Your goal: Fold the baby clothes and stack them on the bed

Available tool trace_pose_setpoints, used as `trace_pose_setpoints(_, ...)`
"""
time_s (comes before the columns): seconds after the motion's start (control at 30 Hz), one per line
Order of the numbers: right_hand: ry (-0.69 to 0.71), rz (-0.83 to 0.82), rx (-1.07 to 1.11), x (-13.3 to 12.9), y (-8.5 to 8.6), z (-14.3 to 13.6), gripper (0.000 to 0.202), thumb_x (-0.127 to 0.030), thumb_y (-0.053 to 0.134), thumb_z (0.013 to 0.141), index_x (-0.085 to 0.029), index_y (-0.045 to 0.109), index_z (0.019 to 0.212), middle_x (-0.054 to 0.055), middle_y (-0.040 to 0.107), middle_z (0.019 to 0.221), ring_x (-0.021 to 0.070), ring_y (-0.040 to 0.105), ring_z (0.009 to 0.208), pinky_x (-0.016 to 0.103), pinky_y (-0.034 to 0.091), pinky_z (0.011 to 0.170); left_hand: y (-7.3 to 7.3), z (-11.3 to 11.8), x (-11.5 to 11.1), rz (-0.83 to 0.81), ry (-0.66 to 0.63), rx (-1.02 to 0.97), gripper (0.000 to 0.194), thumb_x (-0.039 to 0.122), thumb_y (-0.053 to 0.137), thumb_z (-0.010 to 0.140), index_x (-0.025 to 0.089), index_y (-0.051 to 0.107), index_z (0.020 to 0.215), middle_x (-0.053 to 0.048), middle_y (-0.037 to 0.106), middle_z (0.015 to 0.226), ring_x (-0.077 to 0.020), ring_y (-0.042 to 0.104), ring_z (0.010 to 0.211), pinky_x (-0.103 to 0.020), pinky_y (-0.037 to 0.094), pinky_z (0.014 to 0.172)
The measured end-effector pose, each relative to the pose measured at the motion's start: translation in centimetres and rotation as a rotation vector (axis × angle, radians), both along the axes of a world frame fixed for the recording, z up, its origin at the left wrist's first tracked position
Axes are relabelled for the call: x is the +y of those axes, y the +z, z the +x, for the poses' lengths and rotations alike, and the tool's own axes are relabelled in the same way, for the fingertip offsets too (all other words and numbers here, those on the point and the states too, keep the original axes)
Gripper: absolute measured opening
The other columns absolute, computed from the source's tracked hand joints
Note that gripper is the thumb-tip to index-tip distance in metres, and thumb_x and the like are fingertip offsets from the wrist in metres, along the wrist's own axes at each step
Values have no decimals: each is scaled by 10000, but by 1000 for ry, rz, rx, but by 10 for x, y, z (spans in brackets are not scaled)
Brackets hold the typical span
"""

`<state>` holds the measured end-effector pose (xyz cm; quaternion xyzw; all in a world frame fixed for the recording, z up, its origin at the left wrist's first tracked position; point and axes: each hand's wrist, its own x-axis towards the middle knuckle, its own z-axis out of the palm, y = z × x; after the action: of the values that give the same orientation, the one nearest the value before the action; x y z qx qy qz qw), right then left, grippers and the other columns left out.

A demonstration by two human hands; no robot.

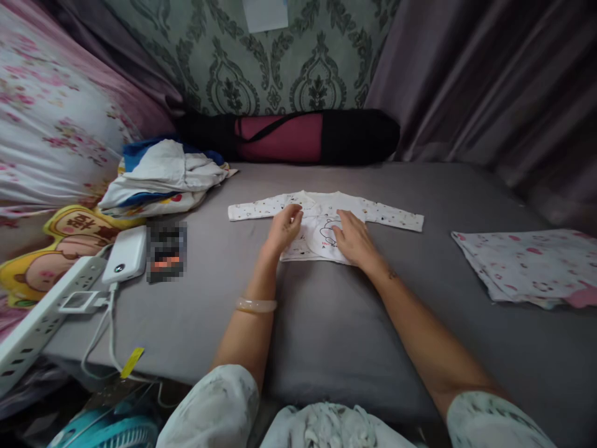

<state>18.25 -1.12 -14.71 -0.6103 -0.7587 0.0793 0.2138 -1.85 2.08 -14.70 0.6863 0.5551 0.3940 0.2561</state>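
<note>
A small white baby shirt (317, 239) with a scattered print and a line-drawn animal on its front lies spread out, sleeves stretched to both sides. My left hand (285, 228) rests at the left part of its chest, fingers loosely bent and apart from the thumb, holding nothing that shows. On the right of the chest lies my right hand (355, 239), fingers extended and thumb apart, partly covering the drawing. Both hands hide some of the cloth under them.
The shirt lies on a grey sheet (345, 330). Piled clothes (163, 171), a white power bank (125, 254) and a power strip (46, 317) are at left. Folded printed cloth (532, 264) lies at right. A black and dark-red long bag (284, 138) lines the wall.
</note>
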Motion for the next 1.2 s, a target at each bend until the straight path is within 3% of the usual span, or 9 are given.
trace_pose_setpoints(0.13, 5, -65, -199, -6, -10, -5, 557, -363, 276, 986, -110, 334, 1479, 133, 261, 1567, 281, 165, 1456, 505, 120, 1170, -9, 28, -10, 76, -181, 344, 399, 182, 413, 916, 85, 504, 1292, -183, 491, 1413, -244, 417, 1351, -388, 344, 1111)
trace_pose_setpoints(0.23, 8, -132, -235, -10, -15, -6, 560, -384, 244, 994, -143, 322, 1494, 122, 218, 1582, 273, 159, 1458, 506, 114, 1168, -17, 43, -19, 18, -221, 563, 461, 221, 363, 951, 79, 414, 1387, -196, 343, 1519, -283, 236, 1446, -464, 240, 1161)
trace_pose_setpoints(0.33, 19, -166, -238, -10, -16, -5, 558, -388, 239, 995, -155, 330, 1493, 121, 206, 1586, 269, 162, 1458, 502, 111, 1169, -21, 46, -25, -66, -220, 675, 506, 314, 319, 980, 100, 353, 1438, -195, 261, 1556, -308, 185, 1457, -509, 203, 1163)
trace_pose_setpoints(0.5, 37, -206, -138, -1, -9, 5, 568, -400, 181, 1001, -152, 332, 1490, 105, 252, 1574, 228, 187, 1454, 434, 150, 1174, -22, 43, -26, -61, -204, 699, 487, 334, 295, 982, 164, 366, 1433, -168, 288, 1552, -299, 201, 1455, -527, 225, 1146)
trace_pose_setpoints(0.67, -100, -121, -131, 6, -7, 23, 601, -405, 180, 1001, -81, 303, 1491, 125, 197, 1588, 243, 110, 1469, 445, 94, 1183, -17, 48, -27, 52, -215, 705, 443, 255, 310, 967, 182, 435, 1386, -134, 307, 1551, -274, 187, 1462, -518, 189, 1165)
trace_pose_setpoints(0.8, -133, -191, -195, 5, -13, 29, 620, -424, 212, 999, -49, 302, 1484, 151, 205, 1580, 256, 104, 1469, 466, 87, 1178, -14, 55, -31, 35, -271, 720, 497, 381, 312, 985, 157, 401, 1420, -142, 307, 1550, -282, 188, 1460, -503, 167, 1175)
trace_pose_setpoints(0.93, -124, -199, -189, 7, -10, 31, 599, -423, 215, 1000, -62, 362, 1456, 153, 272, 1559, 256, 170, 1456, 454, 130, 1169, -14, 57, -34, -21, -299, 733, 525, 452, 323, 978, 177, 405, 1418, -143, 313, 1547, -298, 213, 1452, -536, 174, 1162)
trace_pose_setpoints(1.1, -148, -134, -148, 21, 1, 36, 559, -385, 157, 1011, -112, 552, 1298, 154, 484, 1432, 250, 368, 1366, 505, 108, 1157, -13, 56, -34, 11, -276, 683, 505, 446, 305, 981, 209, 400, 1416, -134, 350, 1531, -266, 241, 1446, -540, 179, 1158)
trace_pose_setpoints(1.2, -196, -127, -166, 37, -2, 39, 570, -390, 179, 1008, -75, 441, 1404, 157, 372, 1511, 258, 263, 1423, 487, 100, 1164, -15, 56, -33, -16, -266, 688, 571, 507, 306, 968, 198, 361, 1446, -147, 283, 1558, -285, 189, 1461, -552, 157, 1158)
